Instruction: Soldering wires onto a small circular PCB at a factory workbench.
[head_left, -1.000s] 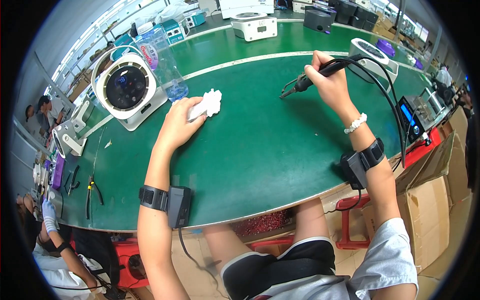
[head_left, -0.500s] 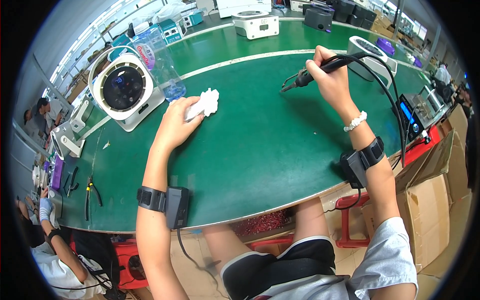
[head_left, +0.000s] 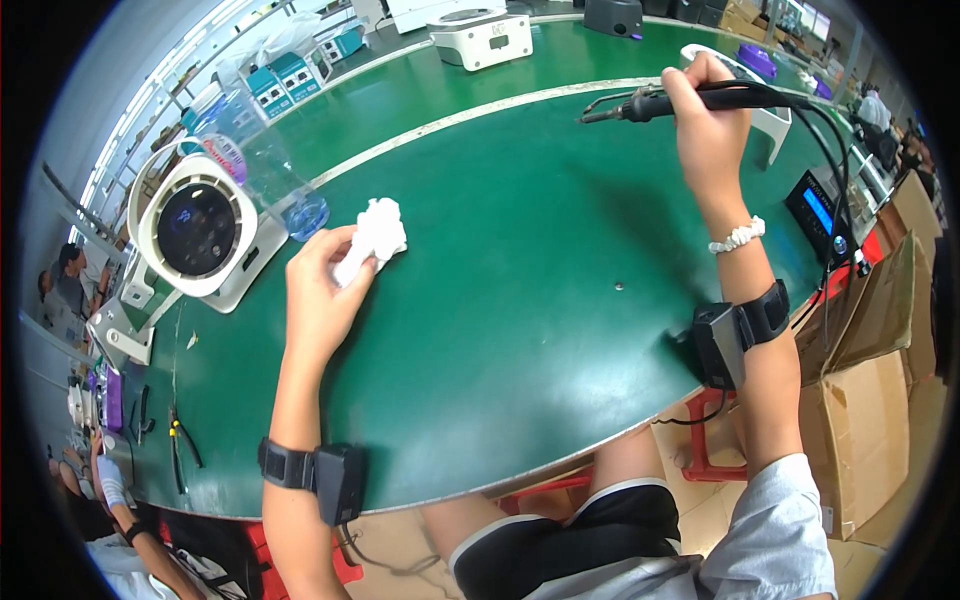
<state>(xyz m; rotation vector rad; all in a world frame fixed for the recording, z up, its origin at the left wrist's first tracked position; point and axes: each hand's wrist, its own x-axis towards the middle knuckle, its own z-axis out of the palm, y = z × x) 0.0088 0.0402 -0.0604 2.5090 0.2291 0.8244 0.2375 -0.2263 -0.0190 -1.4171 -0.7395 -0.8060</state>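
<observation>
My left hand (head_left: 322, 300) pinches a crumpled white tissue (head_left: 379, 232) between thumb and fingers, low over the green table (head_left: 480, 340). Raised above the table's right side, my right hand (head_left: 712, 135) grips a black soldering iron (head_left: 650, 105) by its handle. Its thin metal tip and wire guide point left, with nothing touching them. Black cables run from the handle's back end toward a control box (head_left: 815, 215) with a lit blue display at the right. A tiny shiny bit (head_left: 619, 287) lies on the tabletop between my hands.
Left of my left hand stand a white fan-like device (head_left: 200, 240) with a round dark front and a clear plastic bottle (head_left: 270, 180). Yellow-and-black pliers (head_left: 180, 445) lie at the left edge. More white housings (head_left: 485, 40) stand farther back. Cardboard boxes (head_left: 865, 430) are at the right; a person works at far left.
My right hand has lifted the soldering iron up and to the right, away from the table surface. My left hand, with the tissue, has shifted left and nearer. The view has moved slightly.
</observation>
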